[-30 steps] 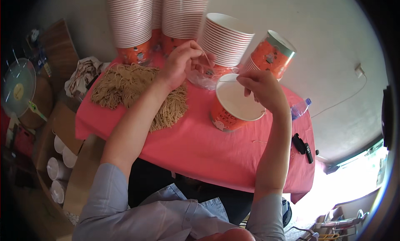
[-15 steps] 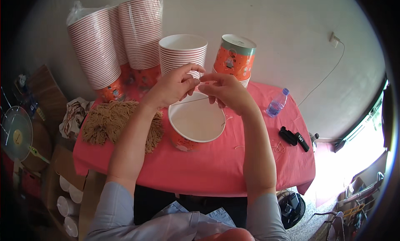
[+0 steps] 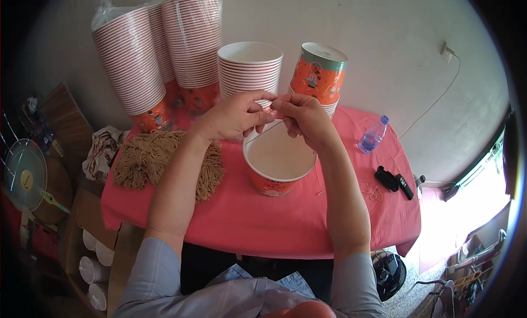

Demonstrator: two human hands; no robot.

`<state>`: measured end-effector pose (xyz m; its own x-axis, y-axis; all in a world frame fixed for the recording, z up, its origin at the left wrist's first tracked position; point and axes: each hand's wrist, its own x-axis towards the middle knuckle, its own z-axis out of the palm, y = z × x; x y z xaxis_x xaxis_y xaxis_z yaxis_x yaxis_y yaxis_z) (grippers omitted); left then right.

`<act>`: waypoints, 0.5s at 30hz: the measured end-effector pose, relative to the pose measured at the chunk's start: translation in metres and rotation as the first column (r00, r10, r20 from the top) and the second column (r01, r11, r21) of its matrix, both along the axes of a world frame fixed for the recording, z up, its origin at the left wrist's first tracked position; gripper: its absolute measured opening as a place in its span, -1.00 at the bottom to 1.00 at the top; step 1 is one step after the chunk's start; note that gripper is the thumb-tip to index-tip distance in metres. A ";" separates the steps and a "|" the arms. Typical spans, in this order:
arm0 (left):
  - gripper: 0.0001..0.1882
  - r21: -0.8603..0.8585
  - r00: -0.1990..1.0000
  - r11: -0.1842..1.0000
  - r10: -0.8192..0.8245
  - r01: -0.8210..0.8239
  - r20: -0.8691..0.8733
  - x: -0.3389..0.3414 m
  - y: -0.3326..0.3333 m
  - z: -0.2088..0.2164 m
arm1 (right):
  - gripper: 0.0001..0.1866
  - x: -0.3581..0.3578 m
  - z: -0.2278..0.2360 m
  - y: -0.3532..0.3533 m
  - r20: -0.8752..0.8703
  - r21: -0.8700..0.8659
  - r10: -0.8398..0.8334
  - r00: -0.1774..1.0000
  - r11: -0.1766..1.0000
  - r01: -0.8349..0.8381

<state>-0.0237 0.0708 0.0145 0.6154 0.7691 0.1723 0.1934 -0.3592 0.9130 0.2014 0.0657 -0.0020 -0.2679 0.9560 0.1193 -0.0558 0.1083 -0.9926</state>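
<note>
An orange-printed paper bucket (image 3: 276, 186) with a white rim stands on the table under my hands, its open mouth up and its white inside showing. A thin string (image 3: 265, 132) runs across the far side of its mouth, up near my fingers. My left hand (image 3: 237, 116) is closed, thumb and index finger pinching the string just above the far rim. Close against it, my right hand (image 3: 303, 117) pinches the string too, its other fingers curled. The fingertips of both hands almost touch, and they hide most of the string between them.
Tan strings (image 3: 148, 159) lie heaped at the left of the red-covered table (image 3: 263, 224). Behind stand tall bucket stacks (image 3: 129, 60), a shorter stack (image 3: 250, 71) and an upturned bucket (image 3: 318, 76). At right are a plastic bottle (image 3: 373, 135) and black objects (image 3: 387, 179).
The bucket has shifted to the right and shows more of its printed front. My fingertips have drawn closer together, and my left index finger has come down toward my right hand.
</note>
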 end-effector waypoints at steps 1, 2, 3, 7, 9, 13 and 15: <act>-0.66 -0.045 0.999 0.999 0.018 -0.020 -0.043 -0.003 0.005 -0.001 | -0.78 0.001 0.001 -0.001 0.014 0.016 -0.013 1.000 1.000 0.013; -0.76 -0.088 0.996 0.995 0.033 -0.040 -0.086 -0.005 0.009 -0.002 | -0.78 0.002 0.001 0.000 0.013 0.018 -0.014 1.000 1.000 0.014; -0.76 -0.086 0.996 0.996 0.031 -0.038 -0.088 -0.005 0.010 -0.004 | -0.78 0.003 0.002 0.001 0.035 0.026 -0.034 0.999 0.999 0.033; -0.81 -0.023 0.983 0.990 0.138 -0.142 -0.121 0.003 0.008 -0.003 | -0.74 0.005 0.013 -0.007 0.115 0.026 -0.116 0.986 0.993 0.114; -0.82 -0.001 0.974 0.983 0.183 -0.185 -0.137 0.003 0.006 -0.003 | -0.74 0.007 0.019 -0.012 0.130 0.046 -0.100 0.986 0.994 0.095; -0.80 0.075 0.963 0.988 0.146 -0.132 -0.228 0.006 0.000 -0.001 | -0.73 0.021 0.026 -0.019 0.239 0.111 0.062 0.969 0.990 -0.091; -0.79 0.067 0.954 0.994 0.107 -0.092 -0.279 0.007 0.001 -0.003 | -0.72 0.022 0.022 -0.017 0.197 0.112 0.112 0.974 0.984 -0.136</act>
